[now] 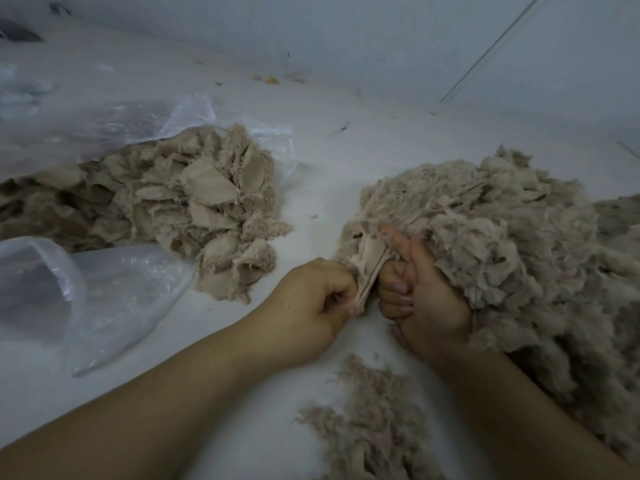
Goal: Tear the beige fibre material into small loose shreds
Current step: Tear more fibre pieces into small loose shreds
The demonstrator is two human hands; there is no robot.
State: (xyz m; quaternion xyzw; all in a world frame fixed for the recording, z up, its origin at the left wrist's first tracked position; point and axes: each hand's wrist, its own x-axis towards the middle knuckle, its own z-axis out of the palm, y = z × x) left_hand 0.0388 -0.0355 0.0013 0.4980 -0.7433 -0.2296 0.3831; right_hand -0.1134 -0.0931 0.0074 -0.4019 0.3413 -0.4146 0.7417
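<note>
A beige fibre piece (370,259) is stretched between both hands at the centre. My left hand (311,306) grips its lower left edge with curled fingers. My right hand (419,292) grips its right side, thumb up, and its back lies against a big fluffy heap of shredded fibre (502,237) at the right. A pile of flatter, untorn beige pieces (194,202) spills out of a clear plastic bag at the left. A small patch of loose shreds (370,420) lies in front, between my forearms.
Everything lies on a white surface (325,174). The clear plastic bag (104,296) spreads over the left side, its mouth facing right. A pale wall (381,36) rises behind, with small bits of debris (272,79) along its foot.
</note>
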